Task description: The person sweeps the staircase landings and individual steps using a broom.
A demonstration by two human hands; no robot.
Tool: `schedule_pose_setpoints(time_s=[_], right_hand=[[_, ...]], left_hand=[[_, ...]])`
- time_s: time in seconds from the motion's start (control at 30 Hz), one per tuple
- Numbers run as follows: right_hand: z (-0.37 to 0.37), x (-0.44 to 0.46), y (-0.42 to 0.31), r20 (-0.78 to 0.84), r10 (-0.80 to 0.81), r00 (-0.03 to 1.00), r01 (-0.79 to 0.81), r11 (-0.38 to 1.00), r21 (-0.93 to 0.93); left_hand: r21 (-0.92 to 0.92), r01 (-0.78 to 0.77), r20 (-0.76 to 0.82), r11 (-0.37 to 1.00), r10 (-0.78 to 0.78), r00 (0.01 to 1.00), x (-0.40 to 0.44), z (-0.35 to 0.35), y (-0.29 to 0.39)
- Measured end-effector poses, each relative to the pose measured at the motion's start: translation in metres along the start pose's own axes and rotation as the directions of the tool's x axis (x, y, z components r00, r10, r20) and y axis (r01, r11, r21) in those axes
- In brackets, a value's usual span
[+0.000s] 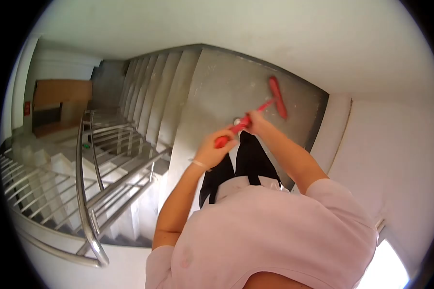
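A long-handled broom with a red head [278,98] reaches away from my body, its head on the grey landing floor [226,77] near the dark skirting. My left hand [217,146] is wrapped round the thick red end of the handle, close to my body. Further along the same handle, my right hand [255,122] grips it with the fingers closed. A pale band circles my left wrist. The broom head lies at an angle to the handle.
Steps [171,91] go down on the left from the landing. A metal railing [83,183] stands at the left, with more stairs behind it. A brown board [62,92] is at the far left. White walls enclose the top and right.
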State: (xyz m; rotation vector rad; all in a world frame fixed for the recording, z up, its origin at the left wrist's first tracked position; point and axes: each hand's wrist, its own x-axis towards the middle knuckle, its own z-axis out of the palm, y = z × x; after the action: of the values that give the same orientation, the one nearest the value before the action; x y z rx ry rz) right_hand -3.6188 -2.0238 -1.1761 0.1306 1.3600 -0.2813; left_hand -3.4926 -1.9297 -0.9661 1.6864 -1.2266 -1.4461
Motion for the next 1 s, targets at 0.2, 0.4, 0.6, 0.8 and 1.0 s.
schedule_pose_setpoints(time_s=[0.2,0.4,0.6,0.8,1.0], right_hand=[[0.09,-0.041,0.04,0.253,0.159,0.954,-0.098,0.967,-0.237],[0.083,-0.065,0.024,0.374,0.193,0.907,0.058,0.823,-0.565],[0.036,-0.08,-0.026,0.199,0.228,0.953,0.175,0.123,-0.977],[-0.009,-0.138,-0.012,0.329,0.223,0.918,0.387,-0.686,-0.616],[-0.035,-0.162,0.052,0.224,0.448,0.866,0.477,-0.873,-0.101]], left_hand=[[-0.082,0.019,-0.429,0.996,-0.053,0.902,-0.061,-0.009,0.006],[-0.023,-0.006,-0.566,1.0,-0.008,0.824,-0.072,0.041,0.026],[-0.034,0.135,-0.775,0.99,-0.111,0.622,-0.144,0.086,-0.02],[-0.527,0.105,-0.818,0.843,-0.537,0.205,-0.222,0.197,-0.093],[-0.724,0.026,-0.688,0.689,-0.725,0.038,-0.253,0.304,-0.109]])
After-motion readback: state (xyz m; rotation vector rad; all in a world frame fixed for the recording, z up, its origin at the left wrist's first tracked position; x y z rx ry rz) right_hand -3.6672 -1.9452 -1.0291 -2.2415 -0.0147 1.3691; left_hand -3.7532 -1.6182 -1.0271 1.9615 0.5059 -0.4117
